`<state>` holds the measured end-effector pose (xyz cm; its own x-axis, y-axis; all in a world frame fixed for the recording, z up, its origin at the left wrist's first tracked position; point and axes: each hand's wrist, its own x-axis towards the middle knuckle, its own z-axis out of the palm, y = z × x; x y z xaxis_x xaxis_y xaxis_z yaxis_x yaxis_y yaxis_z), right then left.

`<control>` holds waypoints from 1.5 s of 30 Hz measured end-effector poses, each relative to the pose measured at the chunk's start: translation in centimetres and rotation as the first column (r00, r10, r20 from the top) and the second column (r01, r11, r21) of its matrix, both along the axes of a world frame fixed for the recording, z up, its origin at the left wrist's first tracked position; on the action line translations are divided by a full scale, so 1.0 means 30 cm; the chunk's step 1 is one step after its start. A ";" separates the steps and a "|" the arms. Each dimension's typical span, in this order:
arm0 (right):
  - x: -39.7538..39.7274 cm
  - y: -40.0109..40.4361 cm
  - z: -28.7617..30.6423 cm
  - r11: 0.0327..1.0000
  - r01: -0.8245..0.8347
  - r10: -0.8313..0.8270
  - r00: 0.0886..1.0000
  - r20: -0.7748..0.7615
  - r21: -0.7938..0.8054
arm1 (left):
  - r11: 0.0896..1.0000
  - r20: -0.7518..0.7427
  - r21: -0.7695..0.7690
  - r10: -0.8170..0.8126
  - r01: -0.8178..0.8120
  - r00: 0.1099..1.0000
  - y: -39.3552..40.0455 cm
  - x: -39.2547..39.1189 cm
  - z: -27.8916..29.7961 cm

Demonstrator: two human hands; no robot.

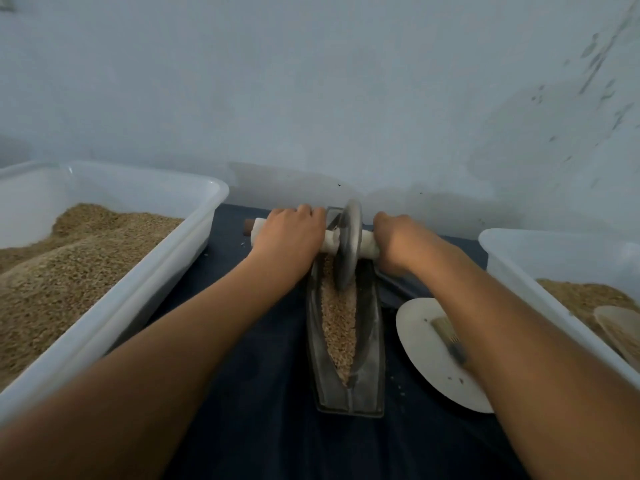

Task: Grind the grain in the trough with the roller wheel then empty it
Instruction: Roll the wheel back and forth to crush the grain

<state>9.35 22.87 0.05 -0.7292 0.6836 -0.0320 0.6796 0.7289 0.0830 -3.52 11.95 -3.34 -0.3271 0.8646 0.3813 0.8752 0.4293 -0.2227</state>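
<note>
With both hands on the axle, left hand (289,233) and right hand (393,242) each wrapped round a handle end, the roller wheel (346,244) sits at the far end of the trough (375,341). Trough's long axis runs toward the body; grain (339,327) lies nearer, so I'd pull back.
</note>
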 end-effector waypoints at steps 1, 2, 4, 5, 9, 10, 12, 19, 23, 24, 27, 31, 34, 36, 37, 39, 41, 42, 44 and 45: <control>-0.007 0.007 0.002 1.000 0.000 0.000 1.000 0.004 0.005 | 1.000 0.004 0.012 -0.009 0.009 1.000 0.007 -0.005 0.002; -0.011 0.010 0.003 1.000 -0.005 0.004 1.000 0.012 0.013 | 1.000 0.007 0.017 -0.013 0.013 1.000 0.011 -0.008 0.002; -0.006 0.006 0.000 0.999 -0.013 0.012 1.000 0.027 0.032 | 1.000 -0.008 0.018 -0.007 0.008 1.000 0.007 -0.012 -0.003; 0.000 0.000 -0.002 0.999 -0.022 0.020 0.999 0.039 0.049 | 1.000 -0.028 0.007 0.001 -0.001 1.000 0.001 -0.011 -0.008; 0.058 -0.049 -0.012 0.994 -0.062 0.052 0.992 0.114 0.087 | 0.997 -0.092 -0.080 0.003 -0.010 0.996 -0.053 0.025 -0.020; 0.083 -0.070 -0.014 0.995 -0.063 0.054 0.991 0.122 0.076 | 0.995 -0.093 -0.101 -0.014 0.004 0.996 -0.074 0.040 -0.018; 0.133 -0.122 -0.020 0.991 -0.098 0.087 0.990 0.115 0.090 | 0.992 -0.084 -0.117 -0.048 0.038 0.995 -0.129 0.071 -0.016; 0.235 -0.233 -0.013 0.964 -0.192 0.178 0.980 0.089 0.186 | 0.991 -0.136 -0.125 -0.074 0.057 0.988 -0.264 0.175 0.001; 0.196 -0.184 -0.038 0.981 -0.120 0.118 0.993 0.027 0.152 | 0.992 -0.139 -0.119 -0.068 0.052 0.988 -0.228 0.152 -0.028; 0.179 -0.164 -0.043 0.985 -0.097 0.097 0.995 0.008 0.142 | 0.993 -0.138 -0.107 -0.056 0.042 0.989 -0.205 0.133 -0.043; 0.103 -0.088 -0.054 0.985 -0.091 0.096 0.995 -0.030 0.144 | 0.998 -0.121 -0.048 -0.035 0.029 0.992 -0.123 0.057 -0.065; 0.007 -0.011 -0.029 0.996 -0.040 0.042 0.999 -0.015 0.078 | 0.999 -0.045 -0.008 -0.041 0.041 0.998 -0.039 -0.014 -0.052; -0.022 0.017 -0.019 0.997 -0.019 0.020 1.000 -0.010 0.081 | 0.999 -0.014 0.015 -0.032 0.032 0.999 -0.004 -0.027 -0.043; -0.019 0.019 -0.022 0.994 -0.032 0.034 0.999 -0.020 0.104 | 0.999 0.022 0.032 -0.024 0.023 0.999 -0.005 -0.025 -0.043; -0.013 0.013 -0.025 0.991 -0.040 0.044 0.999 -0.030 0.127 | 0.999 0.033 0.030 -0.021 0.020 0.999 -0.013 -0.021 -0.046; 0.007 -0.010 -0.033 0.983 -0.053 0.064 0.996 -0.056 0.177 | 1.000 0.034 0.009 -0.014 0.014 0.999 -0.041 -0.010 -0.051; 0.033 -0.046 -0.039 0.979 -0.068 0.080 0.995 -0.053 0.193 | 1.000 0.036 -0.026 -0.002 0.003 0.999 -0.080 0.013 -0.051; 0.051 -0.068 -0.040 0.979 -0.079 0.088 0.995 -0.040 0.190 | 0.999 0.029 -0.054 0.001 0.001 1.000 -0.102 0.029 -0.047; 0.099 -0.117 -0.037 0.978 -0.098 0.100 0.995 -0.003 0.185 | 0.995 -0.007 -0.102 -0.010 0.009 1.000 -0.146 0.072 -0.031; 0.126 -0.143 -0.033 0.977 -0.107 0.106 0.994 0.016 0.183 | 0.993 -0.025 -0.116 -0.016 0.013 1.000 -0.169 0.096 -0.021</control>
